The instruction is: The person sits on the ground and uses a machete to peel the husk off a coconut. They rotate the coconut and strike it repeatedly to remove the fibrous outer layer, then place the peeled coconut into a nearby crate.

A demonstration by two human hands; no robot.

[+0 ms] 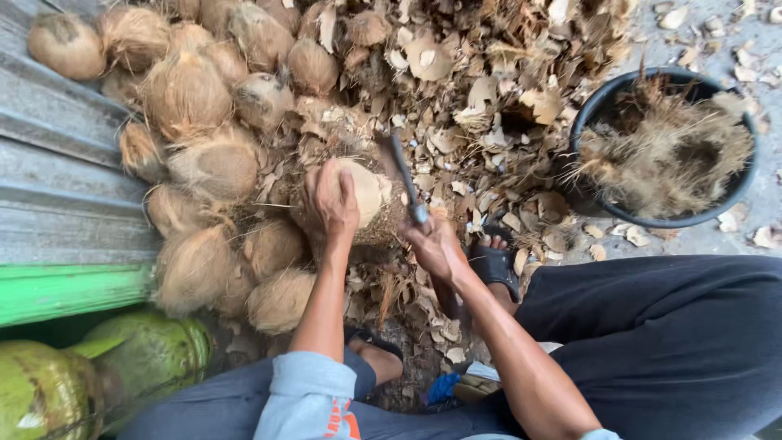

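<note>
My left hand point(332, 198) presses down on a partly husked coconut point(366, 189) whose pale shell shows through brown fibre. My right hand point(434, 244) grips the handle of a dark, narrow chopping knife point(402, 169), its blade angled up and left beside the coconut's right side. The coconut rests on the ground among husk scraps, just in front of my knees. My feet in dark sandals sit below the hands.
A heap of several brown fibrous coconuts point(195, 155) lies at the left against a grey corrugated sheet point(49, 163). Green unhusked coconuts point(49, 391) sit at bottom left. A black tub point(599, 102) full of fibre stands at the right. Husk chips point(481, 90) cover the ground.
</note>
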